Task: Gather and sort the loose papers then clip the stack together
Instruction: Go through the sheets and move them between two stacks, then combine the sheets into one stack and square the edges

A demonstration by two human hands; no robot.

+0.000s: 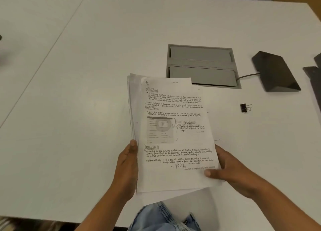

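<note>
The stack of papers (173, 135) sits in the middle of the frame, lifted a little off the desk (86, 91) and held between both my hands, with a handwritten sheet of circuit notes on top. My left hand (126, 166) grips the lower left edge, thumb lying along the margin. My right hand (231, 171) pinches the lower right corner, thumb on top and fingers underneath. I see no other loose sheets on the desk, so I judge the gathering to be done.

The pile is not square yet. Sheets fan out past the top page along the upper left, and another corner pokes out at the bottom (it looks like several pages sit askew). Whether the pages are in the right order I cannot tell from the top sheet alone.

The binder clip (245, 107) lies on the desk to the right of the stack, well apart from it and untouched, so clipping is all left to do. I would guess the stack needs tapping even first.

Beyond the papers, a grey hatch (201, 65) is set into the desk just above them, and a black device (276, 72) lies at the right with its cable (246, 76) running to the hatch
</note>
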